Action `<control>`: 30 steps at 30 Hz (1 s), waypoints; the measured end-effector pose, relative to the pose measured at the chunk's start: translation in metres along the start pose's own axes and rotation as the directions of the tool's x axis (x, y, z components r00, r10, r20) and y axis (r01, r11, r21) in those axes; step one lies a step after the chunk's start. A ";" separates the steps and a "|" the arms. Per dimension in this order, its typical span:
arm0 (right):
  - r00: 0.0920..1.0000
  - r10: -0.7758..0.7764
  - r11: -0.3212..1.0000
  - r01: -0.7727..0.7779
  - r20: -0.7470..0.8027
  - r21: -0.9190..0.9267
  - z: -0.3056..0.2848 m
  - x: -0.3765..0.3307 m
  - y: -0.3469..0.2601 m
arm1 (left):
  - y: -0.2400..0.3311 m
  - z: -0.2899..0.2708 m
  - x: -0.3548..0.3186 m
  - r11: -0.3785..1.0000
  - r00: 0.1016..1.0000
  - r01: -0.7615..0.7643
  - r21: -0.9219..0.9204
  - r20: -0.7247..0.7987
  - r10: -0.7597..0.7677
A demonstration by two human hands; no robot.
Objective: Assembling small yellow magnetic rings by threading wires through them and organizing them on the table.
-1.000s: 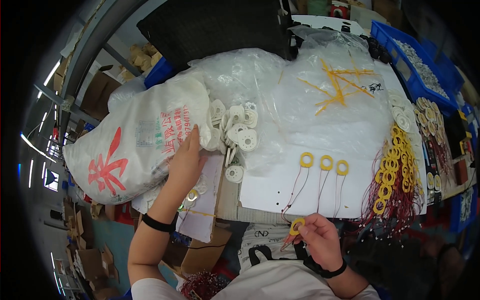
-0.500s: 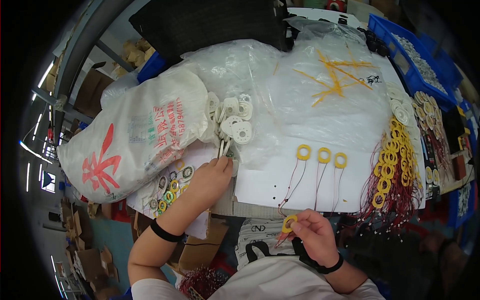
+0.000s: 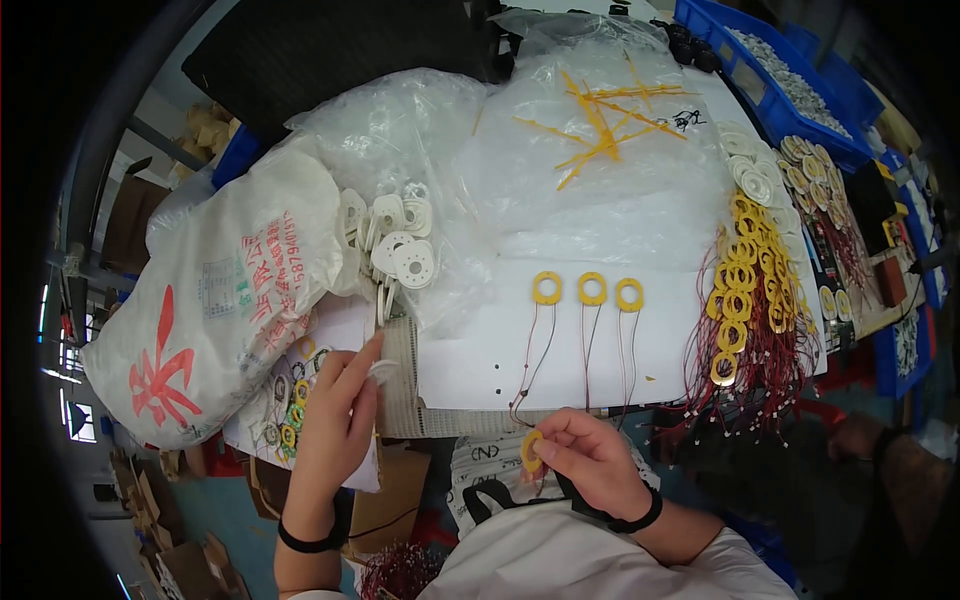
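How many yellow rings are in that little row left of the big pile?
3: left ring, middle ring and right ring, all on the white sheet. None looks hidden.

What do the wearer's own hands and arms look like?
Left hand and right hand: both bare, no gloves. Plain black band on the left arm, another near the right wrist. Forearms bare below a white sleeve. No cables visible on either.

The left hand (image 3: 335,430) is stretched forward, its fingers (image 3: 343,374) extended; the right hand (image 3: 594,464) is turned inward, its thumb (image 3: 562,459) bent in a pinch.
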State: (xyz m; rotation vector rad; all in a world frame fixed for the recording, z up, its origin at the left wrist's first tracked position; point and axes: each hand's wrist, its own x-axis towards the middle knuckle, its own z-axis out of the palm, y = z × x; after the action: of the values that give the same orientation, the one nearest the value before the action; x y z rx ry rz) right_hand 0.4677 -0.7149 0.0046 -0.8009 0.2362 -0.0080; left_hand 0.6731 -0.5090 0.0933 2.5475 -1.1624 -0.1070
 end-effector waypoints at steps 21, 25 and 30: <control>0.970 -0.205 0.966 0.178 -0.133 -0.189 -0.003 -0.010 -0.004 | 0.097 0.089 -0.017 0.167 0.985 0.163 -0.972 0.150 -0.087; 0.973 -0.205 0.944 0.167 -0.107 -0.285 -0.004 -0.010 -0.007 | 0.101 0.090 -0.021 0.136 0.967 0.188 -0.973 0.159 -0.197; 0.897 -0.427 0.782 0.304 -0.113 -0.544 -0.004 -0.004 -0.006 | 0.091 0.084 -0.018 0.588 1.000 0.026 -0.808 0.018 -0.019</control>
State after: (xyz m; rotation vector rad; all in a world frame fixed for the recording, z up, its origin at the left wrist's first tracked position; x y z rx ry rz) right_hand 0.4630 -0.7216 0.0073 -1.3813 0.3038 -0.4310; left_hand 0.5782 -0.5736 0.0434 1.7172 -0.7951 -0.5296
